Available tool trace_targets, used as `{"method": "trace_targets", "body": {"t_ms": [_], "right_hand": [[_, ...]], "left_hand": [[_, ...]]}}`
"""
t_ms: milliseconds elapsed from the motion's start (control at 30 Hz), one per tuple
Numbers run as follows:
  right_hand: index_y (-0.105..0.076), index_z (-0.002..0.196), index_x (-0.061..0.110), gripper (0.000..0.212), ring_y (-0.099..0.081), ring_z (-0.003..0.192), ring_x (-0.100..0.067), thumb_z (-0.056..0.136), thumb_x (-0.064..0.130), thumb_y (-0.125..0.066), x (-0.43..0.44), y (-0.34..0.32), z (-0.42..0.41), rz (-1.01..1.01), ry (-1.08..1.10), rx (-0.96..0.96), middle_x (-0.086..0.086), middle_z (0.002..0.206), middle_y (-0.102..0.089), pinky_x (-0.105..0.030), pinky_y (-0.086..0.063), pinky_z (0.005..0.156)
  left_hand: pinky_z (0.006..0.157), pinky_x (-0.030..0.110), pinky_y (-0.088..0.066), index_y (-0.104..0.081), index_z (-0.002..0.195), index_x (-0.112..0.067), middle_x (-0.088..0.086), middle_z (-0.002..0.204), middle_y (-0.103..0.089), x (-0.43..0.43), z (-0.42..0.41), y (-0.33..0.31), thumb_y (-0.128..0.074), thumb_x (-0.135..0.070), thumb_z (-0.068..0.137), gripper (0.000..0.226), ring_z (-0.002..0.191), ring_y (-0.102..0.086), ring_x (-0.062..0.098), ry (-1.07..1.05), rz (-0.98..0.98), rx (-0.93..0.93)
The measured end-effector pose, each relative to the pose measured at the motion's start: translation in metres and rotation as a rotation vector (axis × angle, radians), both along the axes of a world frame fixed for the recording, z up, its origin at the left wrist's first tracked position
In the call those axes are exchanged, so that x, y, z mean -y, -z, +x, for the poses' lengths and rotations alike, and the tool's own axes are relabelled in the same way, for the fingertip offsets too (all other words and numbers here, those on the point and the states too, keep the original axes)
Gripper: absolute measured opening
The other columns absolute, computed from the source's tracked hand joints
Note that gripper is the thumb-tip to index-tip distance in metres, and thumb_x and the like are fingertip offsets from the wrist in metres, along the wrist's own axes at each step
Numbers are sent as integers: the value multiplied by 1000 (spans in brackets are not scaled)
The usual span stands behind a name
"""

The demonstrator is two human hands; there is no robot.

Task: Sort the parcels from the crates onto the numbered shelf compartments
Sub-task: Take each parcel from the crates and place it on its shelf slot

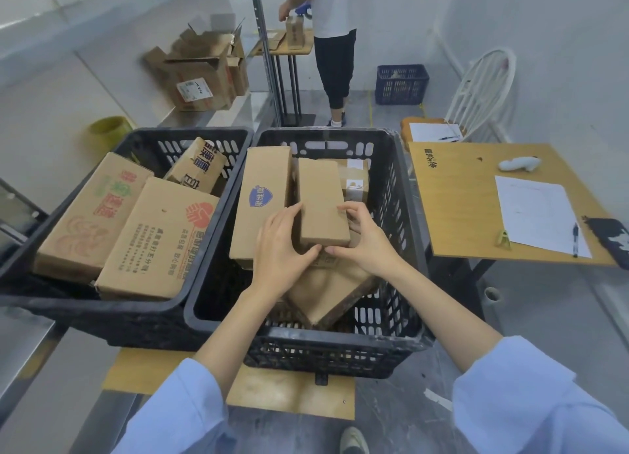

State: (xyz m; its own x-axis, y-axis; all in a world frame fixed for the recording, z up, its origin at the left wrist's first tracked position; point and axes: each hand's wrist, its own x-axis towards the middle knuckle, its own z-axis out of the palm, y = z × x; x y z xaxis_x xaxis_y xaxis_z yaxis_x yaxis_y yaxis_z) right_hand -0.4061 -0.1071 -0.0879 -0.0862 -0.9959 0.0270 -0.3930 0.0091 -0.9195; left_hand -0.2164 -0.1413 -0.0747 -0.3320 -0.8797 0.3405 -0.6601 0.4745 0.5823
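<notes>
left hand (279, 246) curls round the box (321, 203) at its 9 o'clock edge; right hand (364, 239) pinches it at 3 o'clock. it looks stiff and light, so the long sides seem the best grip.

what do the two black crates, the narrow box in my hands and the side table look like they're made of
Left crate and right crate: probably moulded plastic, matt black and scuffed, with slotted walls.
Narrow box: brown cardboard, matt, with no print on the faces shown.
Side table: smooth light-brown wood-look top with faint grain. Whether it is solid wood or laminate cannot be told.
</notes>
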Motion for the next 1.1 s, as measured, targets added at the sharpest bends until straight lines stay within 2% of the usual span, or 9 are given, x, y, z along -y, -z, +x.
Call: {"method": "trace_targets", "body": {"t_ms": [133,267,433,600,733,800,900,1000,1100], "right_hand": [[-37,134,31,79,-44,127,-6,75,13,-86,-6,-12,-3,-80,11,39,16,139,-41,-5,-36,95],[-39,137,29,80,-47,118,12,74,10,-86,-9,-39,-5,-143,33,60,32,133,-43,-34,-49,104],[-36,141,30,86,-45,118,20,74,11,-86,1,-71,1,-211,-22,46,51,122,-41,-34,-53,98],[-28,149,33,99,-41,135,-1,72,17,-88,21,-96,24,-258,-147,93,17,151,-35,-47,-48,105],[-17,155,35,112,-39,119,17,71,22,-89,42,-107,57,-200,-246,85,22,147,-33,-20,-43,101],[-13,157,33,114,-39,127,8,72,22,-88,50,-112,80,-181,-325,82,17,150,-32,-8,-37,92],[-12,157,29,114,-33,133,-4,72,23,-88,59,-118,119,-178,-469,56,9,152,-26,-19,-42,98],[-14,158,24,113,-33,134,-8,72,28,-87,60,-121,166,-186,-595,32,3,153,-23,-32,-36,110],[-20,157,27,105,-37,129,-5,75,32,-85,55,-121,217,-207,-683,14,5,153,-25,-27,-35,106]], "left_hand": [[110,41,-41,-40,144,-22,-7,142,-47,-4,-3,-12,-79,-28,79,77,130,-44,10,69,55,-141],[100,37,-51,-43,143,-16,-5,140,-44,-5,-10,-33,-82,-14,76,78,126,-48,8,132,57,-326],[90,8,-45,-39,145,-19,-4,138,-40,4,-7,-58,-83,-21,76,82,125,-46,4,95,11,-368],[96,13,-44,-32,150,-23,-5,145,-39,12,18,-75,-82,-29,77,89,127,-43,1,-12,9,-392],[103,31,-48,-29,153,-24,0,142,-36,11,56,-85,-82,-30,78,92,130,-41,9,-129,6,-393],[94,22,-53,-29,152,-26,-1,139,-34,4,78,-87,-82,-30,78,91,127,-42,1,-160,25,-445],[82,6,-47,-33,144,-34,-3,138,-36,-12,116,-89,-82,-30,77,83,118,-43,-13,-273,-15,-460],[97,22,-46,-36,143,-28,-5,140,-43,-35,157,-94,-82,-32,76,81,122,-47,0,-410,-51,-418],[98,31,-50,-36,140,-27,-16,135,-49,-65,198,-99,-82,-34,75,80,121,-47,-6,-494,-36,-460]]}}
